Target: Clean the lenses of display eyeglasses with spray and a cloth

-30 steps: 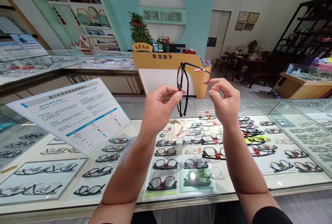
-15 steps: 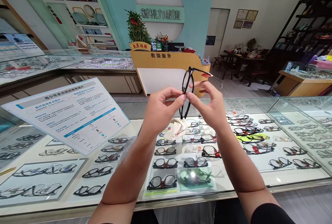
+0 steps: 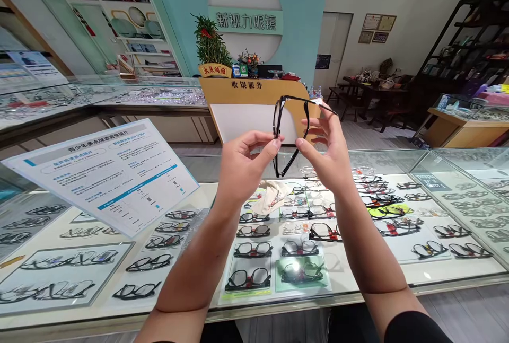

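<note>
Above the glass counter, a pair of black-framed eyeglasses (image 3: 280,113) is held up, turned nearly edge-on with its temples pointing right. My left hand (image 3: 242,169) pinches the front of the frame near the middle between thumb and fingers. My right hand (image 3: 332,153) is at the temples, its thumb by the lower one and its fingers raised behind and around the upper one. Part of the right fingers' contact is hidden. Below the hands lies a crumpled cream cloth (image 3: 271,197) with red print.
The glass display counter (image 3: 210,315) holds rows of spectacles, some on coloured cards. A printed leaflet (image 3: 107,173) stands tilted at left. Beyond are a yellow-and-white cashier desk (image 3: 254,120), a second display counter (image 3: 151,96) and a dark wooden table (image 3: 368,86).
The temples now show spread further apart, and the eyeglasses have turned a little. My right hand has moved right, away from the left, with its fingers more spread. My left hand keeps its pinch.
</note>
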### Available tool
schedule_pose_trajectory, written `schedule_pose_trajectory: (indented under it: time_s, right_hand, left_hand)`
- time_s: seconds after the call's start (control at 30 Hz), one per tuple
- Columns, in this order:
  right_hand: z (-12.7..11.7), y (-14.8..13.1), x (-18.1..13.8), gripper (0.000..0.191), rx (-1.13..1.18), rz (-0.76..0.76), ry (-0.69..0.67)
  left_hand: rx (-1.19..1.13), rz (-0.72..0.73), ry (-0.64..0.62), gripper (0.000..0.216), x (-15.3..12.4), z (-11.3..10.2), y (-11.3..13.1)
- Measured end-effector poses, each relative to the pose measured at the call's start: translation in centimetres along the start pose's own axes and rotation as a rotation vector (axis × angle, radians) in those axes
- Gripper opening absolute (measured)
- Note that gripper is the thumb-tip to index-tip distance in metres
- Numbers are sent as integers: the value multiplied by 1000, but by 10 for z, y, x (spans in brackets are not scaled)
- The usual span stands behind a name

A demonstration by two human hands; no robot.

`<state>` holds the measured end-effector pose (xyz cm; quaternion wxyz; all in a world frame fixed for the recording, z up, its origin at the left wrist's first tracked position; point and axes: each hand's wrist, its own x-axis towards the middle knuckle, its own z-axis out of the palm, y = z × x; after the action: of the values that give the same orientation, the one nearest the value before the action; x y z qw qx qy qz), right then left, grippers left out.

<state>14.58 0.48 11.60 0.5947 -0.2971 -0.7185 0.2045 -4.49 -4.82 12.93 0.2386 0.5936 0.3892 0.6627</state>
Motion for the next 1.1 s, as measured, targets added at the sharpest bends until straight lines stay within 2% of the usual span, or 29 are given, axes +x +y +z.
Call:
schedule_pose_trajectory:
  time_s: [0.2,0.4,0.57,0.73,0.93,1.03,1.1]
  right_hand:
    - [-5,6,2,86,-26,60,-17]
    - [-12,14,2,91,-127,15,-48]
    - [-16,9,2,74,-139,-4,-122]
    - [-24,6,6,76,-142,-51,-74]
    - [-33,6,10,59,-60,5,74]
    - [-33,4,12,36,10,32,107]
    - [-30,1,12,15,93,62,36]
  left_hand:
    - [-11,4,81,30,3,1,-5]
    - [-52,23,196,32,5,1,1]
    - [-37,34,254,35,6,3,2]
    - [13,-7,113,30,8,-8,0]
    - [85,-43,-85,27,11,-21,-1]
    - [70,-49,-72,29,10,-18,-2]
    - [55,-55,-50,31,10,-13,-3]
